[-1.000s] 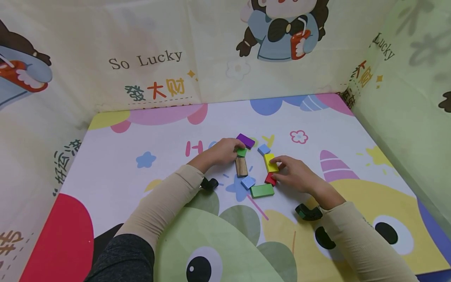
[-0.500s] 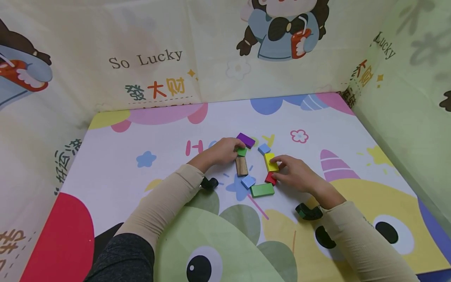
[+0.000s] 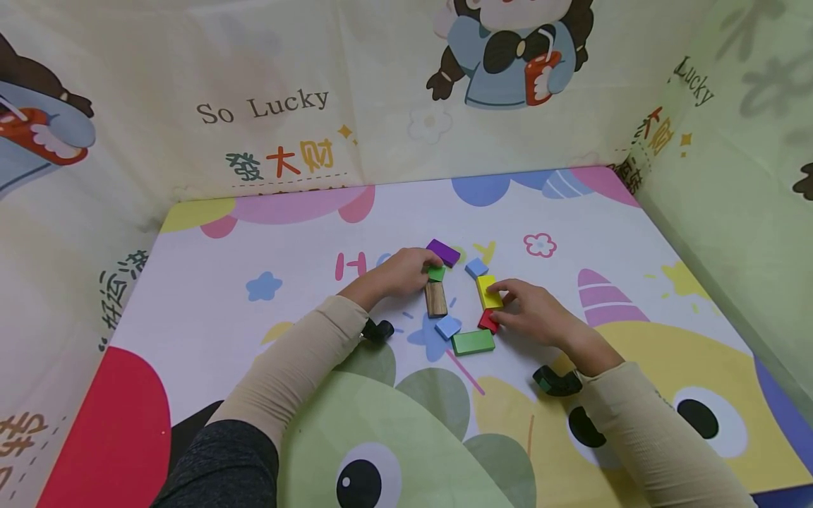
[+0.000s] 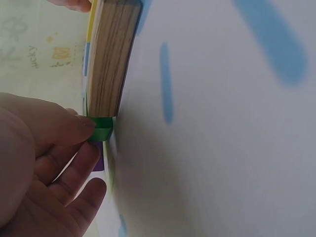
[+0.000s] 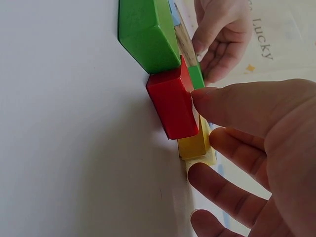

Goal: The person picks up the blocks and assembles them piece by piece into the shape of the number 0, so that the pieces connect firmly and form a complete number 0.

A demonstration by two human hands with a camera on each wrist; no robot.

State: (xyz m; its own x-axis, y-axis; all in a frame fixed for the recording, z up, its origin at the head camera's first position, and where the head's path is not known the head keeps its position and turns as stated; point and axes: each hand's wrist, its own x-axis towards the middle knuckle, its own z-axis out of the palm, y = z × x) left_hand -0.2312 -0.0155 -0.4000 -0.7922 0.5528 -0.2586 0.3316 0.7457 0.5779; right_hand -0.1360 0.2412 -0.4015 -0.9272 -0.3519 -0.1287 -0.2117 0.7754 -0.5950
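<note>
Several painted blocks form a loose ring on the tabletop. My left hand (image 3: 406, 271) pinches a small green block (image 4: 101, 129) between thumb and fingers. This block lies between a purple block (image 3: 442, 252) and a wood-grain block (image 3: 435, 300). Across the ring, my right hand (image 3: 530, 310) has its thumb on a red block (image 5: 173, 103) and its index finger at a yellow block (image 3: 488, 291). The other right fingers are loosely bent. A larger green block (image 3: 473, 343) meets the red one at the near side. Light blue blocks fill the ring's near left (image 3: 447, 327) and far right (image 3: 476, 268).
A printed cartoon mat (image 3: 305, 240) covers the table. Pale printed cloth (image 3: 381, 106) stands behind it and along both sides. A black wrist device (image 3: 377, 331) shows under the left sleeve, and another device (image 3: 557, 382) under the right.
</note>
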